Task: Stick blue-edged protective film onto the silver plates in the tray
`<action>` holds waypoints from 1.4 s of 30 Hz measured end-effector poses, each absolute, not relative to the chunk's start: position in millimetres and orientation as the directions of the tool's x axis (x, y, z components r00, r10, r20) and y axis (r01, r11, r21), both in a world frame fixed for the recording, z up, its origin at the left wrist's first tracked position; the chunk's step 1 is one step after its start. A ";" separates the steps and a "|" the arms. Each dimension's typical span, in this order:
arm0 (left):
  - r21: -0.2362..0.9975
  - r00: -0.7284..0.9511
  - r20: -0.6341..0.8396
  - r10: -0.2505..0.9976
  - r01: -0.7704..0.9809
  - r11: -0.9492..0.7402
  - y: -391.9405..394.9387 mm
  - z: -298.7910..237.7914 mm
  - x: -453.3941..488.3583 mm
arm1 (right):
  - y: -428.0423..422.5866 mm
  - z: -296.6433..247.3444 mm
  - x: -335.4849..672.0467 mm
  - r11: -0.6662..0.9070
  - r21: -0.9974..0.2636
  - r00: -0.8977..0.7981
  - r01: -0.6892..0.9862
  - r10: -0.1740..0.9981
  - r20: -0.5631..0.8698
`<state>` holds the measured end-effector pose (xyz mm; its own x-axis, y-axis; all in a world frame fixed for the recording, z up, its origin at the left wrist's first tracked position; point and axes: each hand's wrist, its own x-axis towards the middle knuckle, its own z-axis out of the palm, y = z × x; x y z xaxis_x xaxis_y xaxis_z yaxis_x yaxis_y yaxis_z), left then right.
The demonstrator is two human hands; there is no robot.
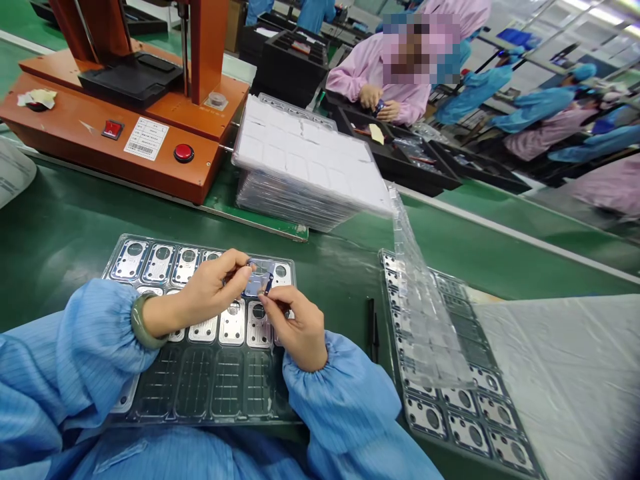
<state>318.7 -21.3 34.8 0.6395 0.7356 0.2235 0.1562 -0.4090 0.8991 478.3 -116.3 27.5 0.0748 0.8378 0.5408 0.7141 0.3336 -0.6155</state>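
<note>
Both my hands meet over a clear blister tray (150,393) on the green table. My left hand (207,293) and my right hand (295,330) pinch the same small bluish plate (259,278) between thumb and fingers, just above the tray. The tray's far rows hold several silver plates (158,262) with round holes; its near rows are bare pockets. A green bangle sits on my left wrist.
A second tray of plates (465,407) lies at right with a clear lid (423,293) leaning over it. A black pen (373,330) lies between the trays. Behind stand a stack of white-covered trays (305,167) and an orange press (125,107). People in smocks work across the belt.
</note>
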 end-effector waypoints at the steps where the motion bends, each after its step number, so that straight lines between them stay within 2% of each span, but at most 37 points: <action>1: 0.899 0.642 0.225 0.733 0.152 -0.410 -21.5 34.4 318.2 | -116.8 27.6 478.3 0.333 -0.619 0.075 0.711 0.840 0.538; 14: 0.887 0.647 0.245 0.722 0.152 -0.437 -19.1 42.2 317.0 | -117.9 26.5 475.6 0.354 -0.608 0.036 0.710 0.845 0.534; 19: 0.836 0.616 0.301 0.728 0.198 -0.512 -18.0 43.2 317.0 | -116.9 30.2 475.8 0.363 -0.571 -0.002 0.736 0.845 0.535; 26: 0.822 0.568 0.305 0.765 0.249 -0.512 -19.3 44.6 318.8 | -117.5 34.8 479.1 0.421 -0.466 -0.073 0.778 0.798 0.598; 34: 0.896 0.573 0.146 0.806 0.268 -0.353 -21.2 46.0 320.7 | -118.5 36.0 479.4 0.394 -0.235 -0.130 0.889 0.709 0.693; 36: 0.911 0.567 0.107 0.817 0.272 -0.309 -21.1 46.6 321.0 | -119.7 36.6 480.3 0.363 -0.212 -0.121 0.907 0.710 0.694; 38: 0.934 0.568 0.056 0.821 0.261 -0.244 -21.1 47.0 321.0 | -121.2 37.4 480.3 0.310 -0.267 -0.046 0.912 0.726 0.686; 40: 0.950 0.571 0.033 0.820 0.238 -0.203 -21.2 47.0 320.9 | -121.9 38.7 478.9 0.250 -0.401 0.079 0.881 0.759 0.647; 42: 0.957 0.571 0.047 0.819 0.209 -0.201 -21.3 46.6 320.8 | -121.3 40.1 476.2 0.195 -0.558 0.179 0.807 0.818 0.546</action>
<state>320.8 -21.3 46.6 0.5712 0.8195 0.0471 0.2094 -0.2009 0.9570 476.2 -121.3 40.1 0.1794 0.8181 0.5464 0.8067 0.1955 -0.5577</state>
